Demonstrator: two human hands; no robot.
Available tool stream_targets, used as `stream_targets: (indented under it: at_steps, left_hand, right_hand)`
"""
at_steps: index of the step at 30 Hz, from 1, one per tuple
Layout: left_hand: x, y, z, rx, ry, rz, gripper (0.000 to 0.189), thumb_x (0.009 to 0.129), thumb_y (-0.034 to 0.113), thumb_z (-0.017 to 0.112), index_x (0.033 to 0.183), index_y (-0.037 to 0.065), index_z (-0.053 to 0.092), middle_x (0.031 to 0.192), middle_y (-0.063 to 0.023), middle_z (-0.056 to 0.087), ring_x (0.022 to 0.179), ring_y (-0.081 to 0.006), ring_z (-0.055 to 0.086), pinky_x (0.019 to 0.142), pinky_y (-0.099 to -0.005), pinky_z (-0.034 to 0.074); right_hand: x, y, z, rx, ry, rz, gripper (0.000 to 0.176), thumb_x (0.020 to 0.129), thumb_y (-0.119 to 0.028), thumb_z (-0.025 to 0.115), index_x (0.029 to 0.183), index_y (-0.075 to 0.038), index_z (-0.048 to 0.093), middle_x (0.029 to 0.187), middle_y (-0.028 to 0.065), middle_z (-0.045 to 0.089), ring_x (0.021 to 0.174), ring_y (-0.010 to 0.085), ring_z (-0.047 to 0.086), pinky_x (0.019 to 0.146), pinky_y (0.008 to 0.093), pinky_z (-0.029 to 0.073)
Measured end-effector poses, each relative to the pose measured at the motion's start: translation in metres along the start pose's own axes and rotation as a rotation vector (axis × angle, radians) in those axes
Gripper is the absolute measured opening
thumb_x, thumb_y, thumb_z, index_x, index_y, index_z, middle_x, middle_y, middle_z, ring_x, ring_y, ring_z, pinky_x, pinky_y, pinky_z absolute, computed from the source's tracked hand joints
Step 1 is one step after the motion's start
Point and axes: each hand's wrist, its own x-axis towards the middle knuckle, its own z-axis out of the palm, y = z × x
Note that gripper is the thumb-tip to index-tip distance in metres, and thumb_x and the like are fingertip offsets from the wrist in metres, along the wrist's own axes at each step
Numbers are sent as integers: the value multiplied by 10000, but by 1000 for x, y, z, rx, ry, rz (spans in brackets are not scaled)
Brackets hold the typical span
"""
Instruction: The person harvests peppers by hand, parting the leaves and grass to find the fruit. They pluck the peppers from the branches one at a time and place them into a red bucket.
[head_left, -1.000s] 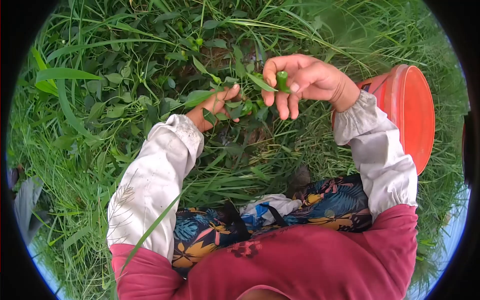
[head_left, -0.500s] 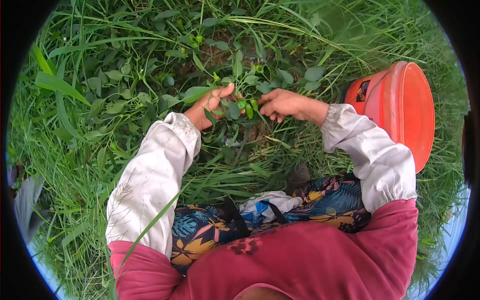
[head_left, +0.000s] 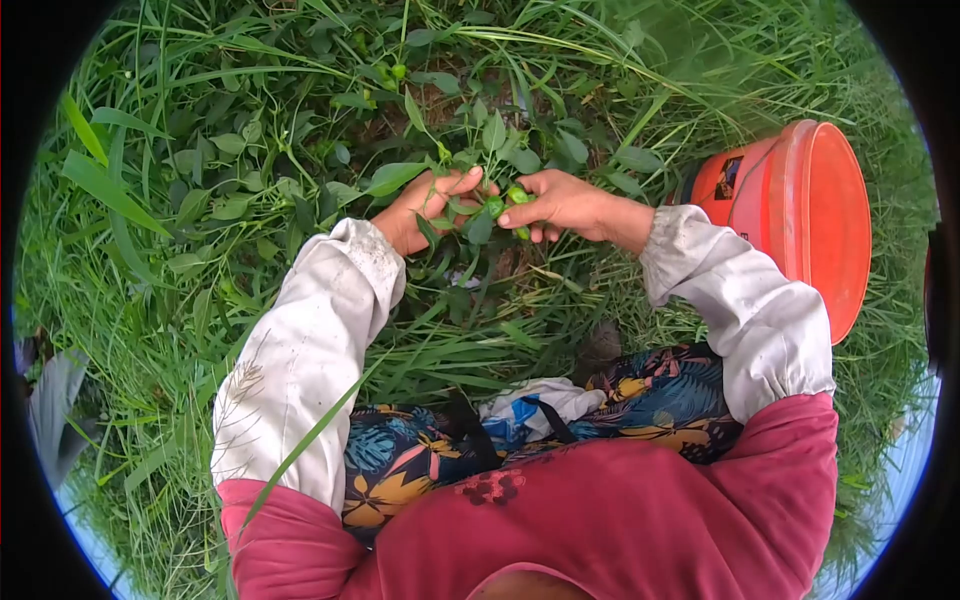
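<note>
Amid grass (head_left: 430, 365), pinching green peppers (head_left: 517, 194) in the right hand (head_left: 571, 207), likely steadied by the left hand (head_left: 412, 214), of unclear grip behind leaves (head_left: 393, 178).

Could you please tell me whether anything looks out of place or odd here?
Nothing appears spilled or broken. The round red plastic bucket at right looks tilted, though the wide-angle view may cause that. The white fabric left sleeve has dark smudges near its cuff.

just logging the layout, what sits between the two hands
In the head view, green peppers and leaves lie between the left hand and right hand.
</note>
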Motion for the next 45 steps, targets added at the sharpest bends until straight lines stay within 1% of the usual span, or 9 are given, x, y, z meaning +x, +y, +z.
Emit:
stream_targets:
  at_steps: [5, 16, 18, 20, 25, 28, 31, 39, 45]
  left_hand:
    - [2, -7, 4, 70, -52, 134, 305, 848, 280, 720, 989, 22, 640, 864, -33, 634, 749, -125, 605, 714, -262, 505]
    - [-12, 12, 15, 259, -79, 219, 281, 791, 210, 770, 933, 21, 617, 819, -34, 603, 755, -164, 613, 751, -307, 480]
    - [-16, 9, 13, 230, -43, 137, 274, 797, 229, 765, 920, 35, 617, 814, -27, 602, 766, -155, 607, 753, -302, 464]
    - [-7, 0, 5, 167, -85, 117, 263, 803, 228, 762, 916, 40, 618, 815, -33, 604, 772, -151, 600, 747, -286, 469]
    - [-12, 5, 13, 59, 73, 130, 310, 802, 225, 765, 983, 22, 615, 901, -25, 604, 829, -145, 591, 753, -282, 510]
    - [-17, 5, 17, 41, 54, 128, 316, 799, 222, 768, 992, 18, 622, 902, -29, 606, 842, -150, 596, 751, -282, 515]
    - [-6, -6, 22, 130, 156, 184, 277, 817, 191, 751, 976, -3, 631, 909, -46, 633, 805, -158, 620, 740, -293, 523]
    - [-8, -5, 20, 233, 10, 235, 279, 815, 150, 756, 974, -50, 643, 894, -93, 668, 805, -180, 654, 743, -290, 541]
    - [-5, -7, 27, 338, -12, 256, 213, 820, 86, 741, 966, -42, 654, 893, -85, 681, 744, -155, 661, 672, -257, 552]
  right_hand:
    - [-4, -6, -14, 75, -73, 92, 227, 843, -217, 579, 920, -10, 631, 718, 60, 605, 522, 127, 578, 445, 249, 448]
    - [-22, -28, -22, 100, -139, 45, 244, 788, -181, 580, 862, 48, 623, 597, 109, 576, 404, 140, 509, 347, 243, 378]
    - [-25, -30, -30, 548, -750, -89, 284, 800, -203, 545, 893, 58, 607, 602, 138, 566, 388, 145, 484, 335, 251, 371]
    - [-47, -59, -29, 489, -760, -172, 285, 775, -154, 538, 942, 75, 574, 687, 208, 611, 459, 232, 608, 401, 283, 528]
    - [-27, -10, -23, 269, -616, -8, 249, 804, -102, 582, 1037, -19, 561, 996, 155, 646, 849, 262, 698, 571, 345, 612]
    - [-18, 7, -1, 274, -369, 150, 372, 863, -365, 660, 1033, -46, 571, 896, 80, 643, 752, 185, 666, 550, 316, 548]
    - [-16, 0, 17, 319, -193, 179, 442, 867, -440, 650, 1003, -26, 577, 846, 57, 625, 698, 164, 645, 515, 290, 515]
    - [-34, -23, 20, 82, 61, 163, 328, 804, -326, 663, 780, -5, 601, 611, 60, 578, 454, 139, 546, 380, 265, 407]
    - [-33, -11, 17, 110, -119, 189, 345, 802, -344, 666, 769, -6, 605, 604, 55, 573, 452, 138, 545, 371, 261, 407]
